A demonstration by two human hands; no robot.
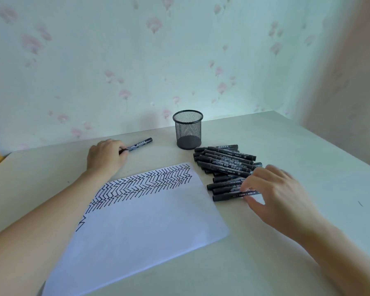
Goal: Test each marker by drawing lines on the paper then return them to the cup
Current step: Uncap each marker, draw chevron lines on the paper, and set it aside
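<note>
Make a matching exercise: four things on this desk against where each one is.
Things:
1. mesh cup
2. paper
3. marker pile
4. single marker

Places:
A. held in the left hand
B. under the left forearm
C. standing by the wall, with no markers in it
D. being reached into by the right hand

Pairs: 1-C, 2-B, 3-D, 4-A

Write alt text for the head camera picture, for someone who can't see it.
A person's left hand holds a black marker on a pale table while the right hand pinches one from a pile of markers. Between them lie a paper with black zigzag lines and an empty mesh cup.
</note>
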